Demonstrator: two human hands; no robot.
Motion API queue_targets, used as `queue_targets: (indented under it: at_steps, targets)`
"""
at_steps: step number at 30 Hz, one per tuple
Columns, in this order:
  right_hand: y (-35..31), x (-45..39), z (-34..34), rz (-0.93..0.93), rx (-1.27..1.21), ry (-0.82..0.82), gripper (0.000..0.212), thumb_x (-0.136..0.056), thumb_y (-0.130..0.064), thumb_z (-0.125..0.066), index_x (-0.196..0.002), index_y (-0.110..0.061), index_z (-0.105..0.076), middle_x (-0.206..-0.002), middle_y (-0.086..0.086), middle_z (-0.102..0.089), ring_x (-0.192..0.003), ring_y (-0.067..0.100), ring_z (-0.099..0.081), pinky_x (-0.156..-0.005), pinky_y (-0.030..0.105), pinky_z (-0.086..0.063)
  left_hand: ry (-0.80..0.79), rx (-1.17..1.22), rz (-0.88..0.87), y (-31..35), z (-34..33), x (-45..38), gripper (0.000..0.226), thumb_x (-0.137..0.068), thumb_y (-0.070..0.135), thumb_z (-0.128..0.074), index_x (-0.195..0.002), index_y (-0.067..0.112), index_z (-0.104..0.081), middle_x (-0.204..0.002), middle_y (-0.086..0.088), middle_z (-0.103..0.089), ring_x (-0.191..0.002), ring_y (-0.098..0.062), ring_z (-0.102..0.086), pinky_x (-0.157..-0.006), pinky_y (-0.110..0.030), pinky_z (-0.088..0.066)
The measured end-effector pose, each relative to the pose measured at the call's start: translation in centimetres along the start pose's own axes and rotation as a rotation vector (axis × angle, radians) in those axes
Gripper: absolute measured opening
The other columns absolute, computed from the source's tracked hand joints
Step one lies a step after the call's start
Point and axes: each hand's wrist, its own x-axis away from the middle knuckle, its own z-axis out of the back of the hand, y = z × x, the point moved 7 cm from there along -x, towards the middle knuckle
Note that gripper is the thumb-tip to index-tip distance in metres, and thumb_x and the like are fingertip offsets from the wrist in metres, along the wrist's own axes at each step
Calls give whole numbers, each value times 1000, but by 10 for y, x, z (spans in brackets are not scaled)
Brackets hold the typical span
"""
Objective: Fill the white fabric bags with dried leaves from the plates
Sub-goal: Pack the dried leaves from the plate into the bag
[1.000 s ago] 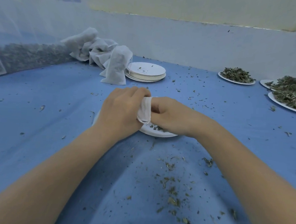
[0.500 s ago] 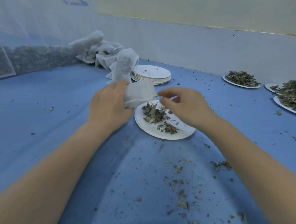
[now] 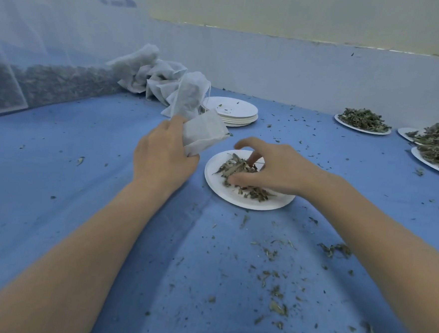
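My left hand (image 3: 163, 157) grips a white fabric bag (image 3: 202, 132), holding it just left of a white paper plate (image 3: 213, 177) on the blue cloth. A small heap of dried leaves (image 3: 239, 169) lies on that plate. My right hand (image 3: 270, 167) reaches down onto the heap, with thumb and fingers curled around some of the leaves. Behind, a pile of white fabric bags (image 3: 162, 79) lies near the wall, one of them standing upright.
A stack of bare white plates (image 3: 232, 111) sits behind the bag. Three plates heaped with dried leaves (image 3: 363, 120) stand at the far right. Clear bags of leaves (image 3: 50, 81) line the left wall. Leaf crumbs (image 3: 274, 290) litter the cloth near me.
My hands have come apart: the left moved the bag off to the left of the plate, and the right dropped onto the leaves, which were covered before.
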Motion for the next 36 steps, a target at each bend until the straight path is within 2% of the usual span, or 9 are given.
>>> queue_targets:
  at_steps: [2, 4, 7, 10, 14, 20, 24, 28, 36]
  targets:
    - [0, -2, -4, -47, -1, -37, 72, -70, -73, -57, -134, -49, -34, -128, -5, -51, -108, 11, -47, -78, 27, -32, -16, -9, -6, 1, -2, 1, 41, -74, 18, -62, -113, 11, -49, -103, -9, -58, -88, -33, -52, -64, -33, -33]
    - [-3, -8, -14, -92, 93, -47, 68, -76, -74, -48, -137, -45, -37, -132, 1, -45, -115, 19, -45, -81, 29, -30, -31, -13, -9, 2, -4, 2, 40, -74, 18, -62, -112, 10, -49, -102, -10, -57, -88, -34, -52, -64, -34, -34]
    - [-15, -14, -21, -56, 204, -3, 46, -88, -56, -49, -126, -30, -55, -110, 5, -45, -95, 19, -47, -74, 26, -29, -42, -16, -9, 3, -4, 3, 39, -75, 18, -62, -111, 11, -49, -100, -10, -57, -86, -33, -52, -64, -35, -35]
    - [-22, -15, -20, 7, 196, 53, 29, -91, -35, -57, -114, -20, -66, -106, 6, -57, -85, 14, -47, -67, 18, -30, -48, -17, -19, 4, -5, 4, 40, -75, 18, -63, -111, 11, -50, -101, -10, -57, -86, -33, -52, -64, -34, -34]
    - [-22, -11, -21, 17, 157, 64, 22, -92, -25, -57, -106, -15, -71, -99, 7, -66, -92, 20, -59, -69, 20, -38, -46, -20, -24, 4, -4, 4, 38, -75, 17, -62, -110, 10, -50, -100, -11, -57, -84, -33, -51, -63, -34, -33]
    - [-8, 3, 23, 48, -50, 252, 16, -88, -24, -64, -101, -23, -73, -73, -18, -53, -68, 0, -51, -64, 1, -34, -54, -59, -47, 4, -3, 3, 36, -76, 16, -61, -109, 8, -51, -101, -12, -58, -85, -34, -52, -65, -36, -35]
    - [-18, 11, 42, 153, 87, 261, 18, -90, -21, -61, -104, -20, -72, -90, -5, -57, -80, 9, -51, -70, 11, -36, -38, -116, -158, 11, -2, 5, 36, -74, 14, -63, -107, 3, -55, -93, -16, -59, -78, -35, -52, -62, -34, -28]
    - [-34, 11, 46, 216, 204, 217, 21, -93, -17, -56, -108, -15, -70, -102, 1, -57, -76, 13, -51, -68, 21, -35, -45, -182, -264, 19, -3, 7, 34, -70, 9, -67, -101, -1, -59, -84, -20, -60, -71, -37, -53, -61, -34, -26]
    - [-34, 12, 53, 200, 282, 228, 23, -94, -16, -55, -113, -15, -68, -113, 9, -58, -94, 24, -59, -86, 32, -41, -60, -202, -195, 9, -5, 5, 44, -71, 9, -64, -114, 5, -56, -96, -16, -60, -84, -37, -53, -68, -39, -33]
